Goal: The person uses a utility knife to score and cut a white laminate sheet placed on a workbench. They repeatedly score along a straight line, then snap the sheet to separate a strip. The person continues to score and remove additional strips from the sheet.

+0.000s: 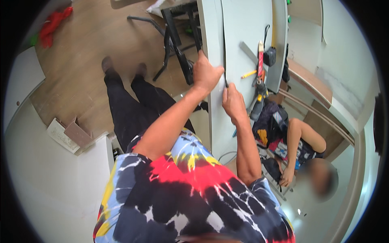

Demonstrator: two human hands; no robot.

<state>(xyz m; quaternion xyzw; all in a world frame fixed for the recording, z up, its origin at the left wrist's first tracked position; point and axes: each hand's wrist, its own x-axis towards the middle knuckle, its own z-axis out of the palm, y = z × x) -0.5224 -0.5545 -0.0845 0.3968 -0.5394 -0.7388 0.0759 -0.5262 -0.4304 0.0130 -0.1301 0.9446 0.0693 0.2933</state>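
Note:
My left hand grips the left edge of a long white panel, its thumb lying across the top face. Just right of it, my right hand is closed on a thin dark tool; its kind is too small to make out. The tool's tip sits at a dark narrow gap running along the panel. To the right on the white surface are a yellow pencil, a red-and-white tool, a black boxy tool with a strap and a grey-and-yellow power drill.
A black metal-framed stand is left of the panel. On the wooden floor lies a red cloth. White cabinet parts are at the lower left. Another person sits low at the right, beside a dark bag.

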